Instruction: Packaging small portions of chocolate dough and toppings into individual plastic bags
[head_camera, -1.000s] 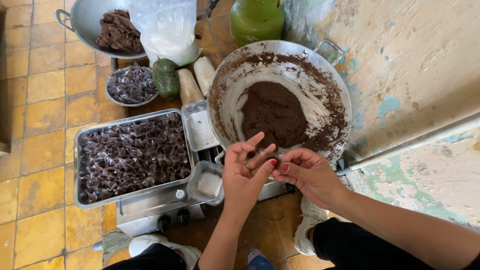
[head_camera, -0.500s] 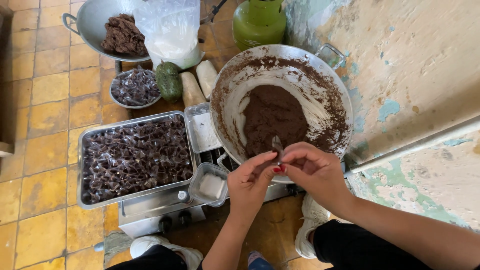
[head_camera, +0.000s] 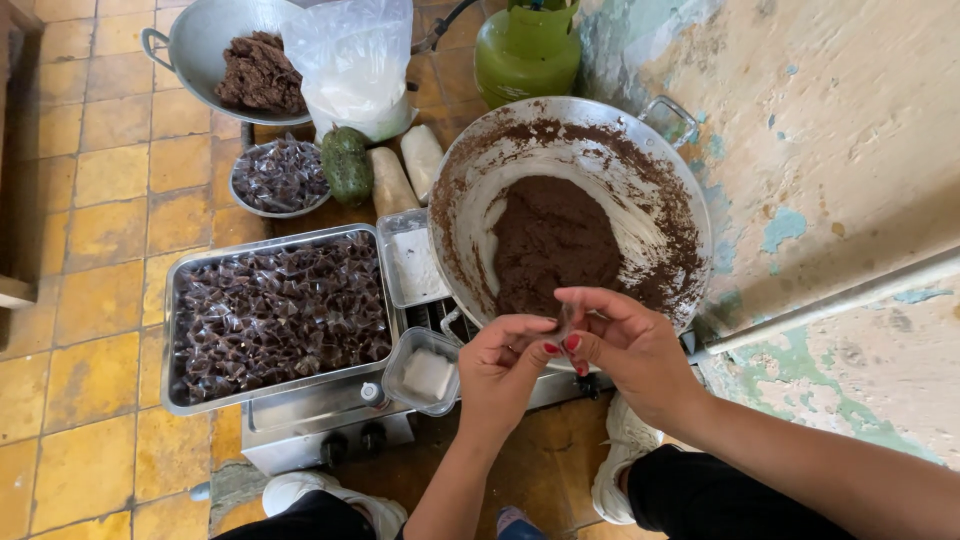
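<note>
My left hand (head_camera: 505, 368) and my right hand (head_camera: 628, 348) meet over the near rim of a large metal wok (head_camera: 680, 190). Together they pinch a small dark sweet in a clear wrapper (head_camera: 564, 322) between thumbs and fingertips. The wok holds a mound of brown paste (head_camera: 552, 238) and its walls are smeared with it. To the left a rectangular metal tray (head_camera: 170, 330) is filled with several wrapped dark sweets (head_camera: 275, 305).
A small clear tub (head_camera: 424, 372) and a flat clear container (head_camera: 412, 262) sit between tray and wok on a stove. Further back: a bowl of wrapped sweets (head_camera: 281, 176), a wok with brown lumps (head_camera: 258, 72), a plastic bag (head_camera: 350, 60), a green gas cylinder (head_camera: 527, 50).
My left hand's fingers, spread a second ago, have closed onto the small wrapped piece with the right hand. The view has drifted slightly; nothing else moved.
</note>
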